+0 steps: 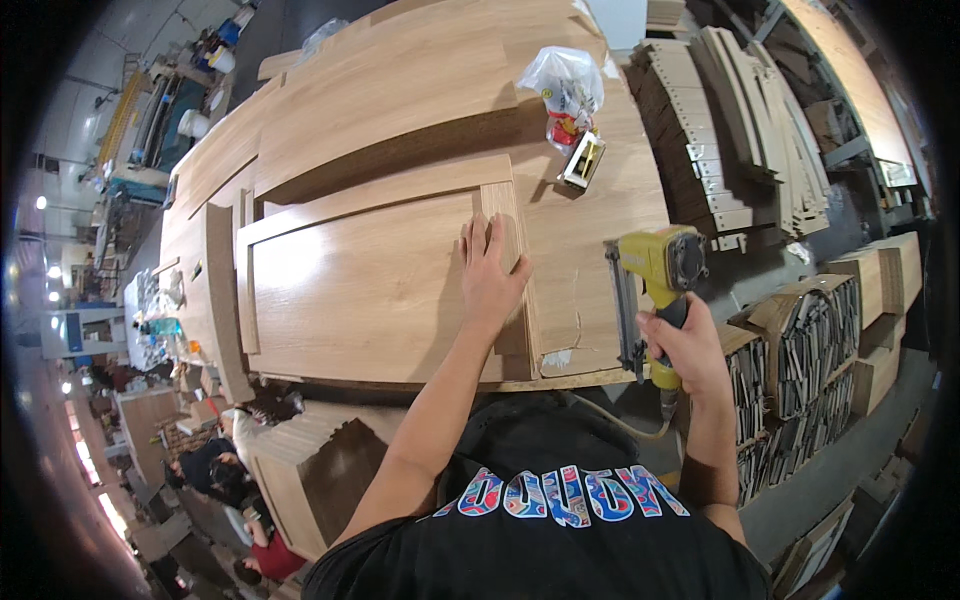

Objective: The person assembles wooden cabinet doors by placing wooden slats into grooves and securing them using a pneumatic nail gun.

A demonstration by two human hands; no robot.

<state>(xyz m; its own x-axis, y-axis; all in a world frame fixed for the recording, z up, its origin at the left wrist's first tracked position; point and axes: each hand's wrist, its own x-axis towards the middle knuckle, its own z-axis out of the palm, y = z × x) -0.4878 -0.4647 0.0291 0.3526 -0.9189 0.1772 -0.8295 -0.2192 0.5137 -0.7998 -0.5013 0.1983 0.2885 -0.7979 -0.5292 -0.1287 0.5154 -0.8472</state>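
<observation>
My right hand (690,350) grips a yellow-green pneumatic nail gun (652,262) by its dark handle, with an air hose (625,422) running from its base. The gun is held upright just off the table's right front edge. With fingers spread, my left hand (490,275) lies on the right end strip of a framed wooden panel (360,285). This panel has raised strips along its far, left and right sides. It rests on the wood-topped worktable (610,215).
Behind the panel lies a larger wooden board (390,110). A clear plastic bag (565,85) and a small open box (582,162) sit far right. Stacked wooden strips (700,150) and crates of thin pieces (815,345) stand right of the table. People (215,470) are at lower left.
</observation>
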